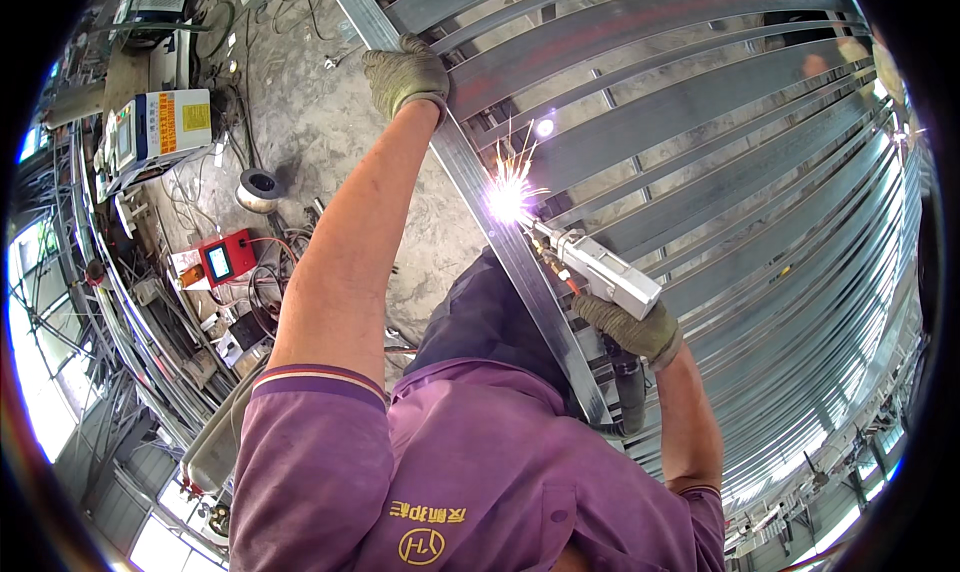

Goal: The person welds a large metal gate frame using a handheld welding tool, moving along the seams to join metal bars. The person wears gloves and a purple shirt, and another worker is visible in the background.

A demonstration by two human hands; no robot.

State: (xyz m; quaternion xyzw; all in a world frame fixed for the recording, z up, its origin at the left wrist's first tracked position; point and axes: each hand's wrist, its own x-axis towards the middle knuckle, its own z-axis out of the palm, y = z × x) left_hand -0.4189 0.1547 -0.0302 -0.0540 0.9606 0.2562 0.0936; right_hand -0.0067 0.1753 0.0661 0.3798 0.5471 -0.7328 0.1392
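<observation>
My left hand [408,75], in a grey-green knit work glove, is closed over the long steel rail [462,164] near its far end. A pale boxy handheld welding gun [612,274] is in my right hand [635,330], whose gloved fingers wrap its grip; they partly hide it. The gun's nozzle points left at the rail, where flat steel bars [600,152] meet it. A bright arc [508,200] with flying sparks burns at the tip, and its glare hides the joint. A dark hose [629,392] hangs below my right hand.
Many parallel steel bars fill the right side. On the left are a red box with a screen [228,259], a wire spool [260,190], a white-and-blue machine [165,132] and tangled cables [268,297]. A blurred, skin-toned shape [853,49] shows at the far right.
</observation>
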